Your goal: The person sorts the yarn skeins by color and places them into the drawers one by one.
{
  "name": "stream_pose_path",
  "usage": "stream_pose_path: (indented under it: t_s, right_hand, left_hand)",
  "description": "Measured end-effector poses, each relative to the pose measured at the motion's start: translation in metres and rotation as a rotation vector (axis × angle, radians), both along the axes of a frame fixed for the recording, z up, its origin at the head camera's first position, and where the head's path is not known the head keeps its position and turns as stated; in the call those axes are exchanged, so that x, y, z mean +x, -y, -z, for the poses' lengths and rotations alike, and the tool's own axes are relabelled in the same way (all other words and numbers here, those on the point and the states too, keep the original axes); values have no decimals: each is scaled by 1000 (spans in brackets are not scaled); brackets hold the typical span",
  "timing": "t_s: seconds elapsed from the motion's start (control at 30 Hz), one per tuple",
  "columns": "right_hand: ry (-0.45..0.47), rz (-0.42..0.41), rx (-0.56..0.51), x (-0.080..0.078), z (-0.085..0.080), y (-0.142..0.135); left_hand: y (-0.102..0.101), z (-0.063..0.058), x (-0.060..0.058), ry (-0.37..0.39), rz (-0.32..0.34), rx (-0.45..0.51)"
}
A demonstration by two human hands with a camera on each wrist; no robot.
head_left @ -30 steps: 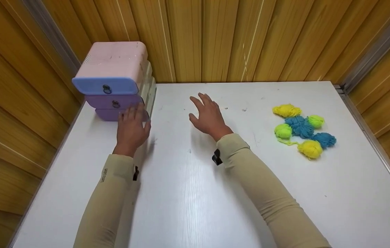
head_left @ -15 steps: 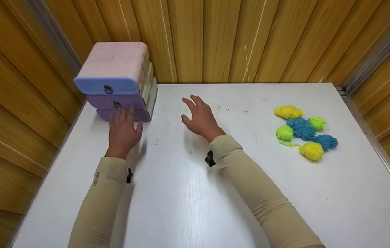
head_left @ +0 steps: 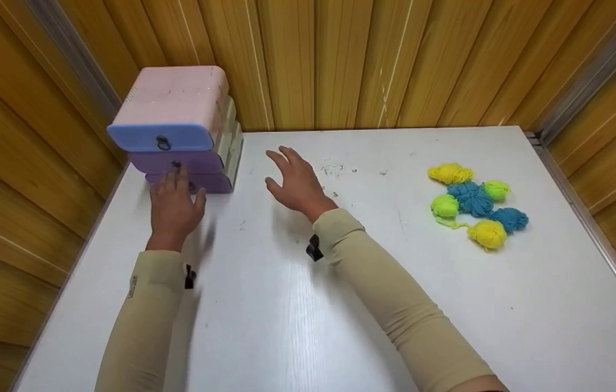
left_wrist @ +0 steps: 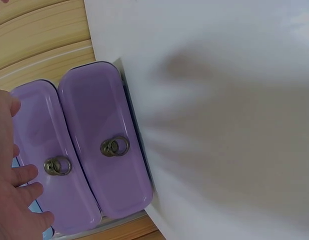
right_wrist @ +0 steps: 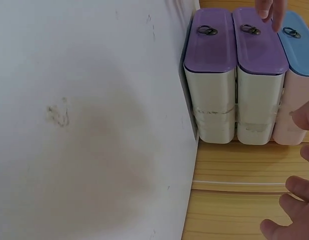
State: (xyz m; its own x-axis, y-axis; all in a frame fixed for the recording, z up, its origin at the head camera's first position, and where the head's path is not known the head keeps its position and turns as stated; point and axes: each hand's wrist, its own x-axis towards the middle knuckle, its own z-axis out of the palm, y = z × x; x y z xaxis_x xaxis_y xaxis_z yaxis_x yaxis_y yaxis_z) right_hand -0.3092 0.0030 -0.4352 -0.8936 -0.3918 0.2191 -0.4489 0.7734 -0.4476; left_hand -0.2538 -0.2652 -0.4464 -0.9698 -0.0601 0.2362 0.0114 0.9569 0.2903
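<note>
A stack of three drawer boxes (head_left: 177, 98) stands at the back left, pink on top and cream below. Its top front is blue (head_left: 136, 137); the middle front (left_wrist: 37, 115) and bottom front (left_wrist: 102, 100) are purple. A ring pull hangs on each, and all three drawers look closed. My left hand (head_left: 172, 209) is before the purple fronts, fingers extended, near the middle ring pull (left_wrist: 58, 166); whether they touch the front I cannot tell. To the right of the stack, my right hand (head_left: 298, 185) hovers over the table with spread fingers, holding nothing.
Several small yarn balls in yellow (head_left: 487, 234), blue (head_left: 471, 198) and light green (head_left: 444, 206) lie together on the right of the white table (head_left: 264, 326). Wood-look panel walls (head_left: 335, 65) enclose the back and both sides.
Both hands have shifted left, the left one across the front of the purple drawers and the right one closer to the stack. The drawers and yarn balls stay in place.
</note>
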Motion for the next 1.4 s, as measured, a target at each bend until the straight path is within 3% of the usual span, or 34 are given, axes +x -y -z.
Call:
stream_pose_path:
  t_s: [0.3, 0.8, 1.4]
  right_hand:
    - [35, -35, -32, 3, -5, 25]
    - [106, -34, -90, 0, -8, 47]
    - [111, -71, -110, -7, -31, 78]
  left_hand:
    - [23, -6, 6, -19, -64, 69]
    - [49, -20, 2, 4, -148, 183]
    - [67, -42, -16, -21, -216, 336]
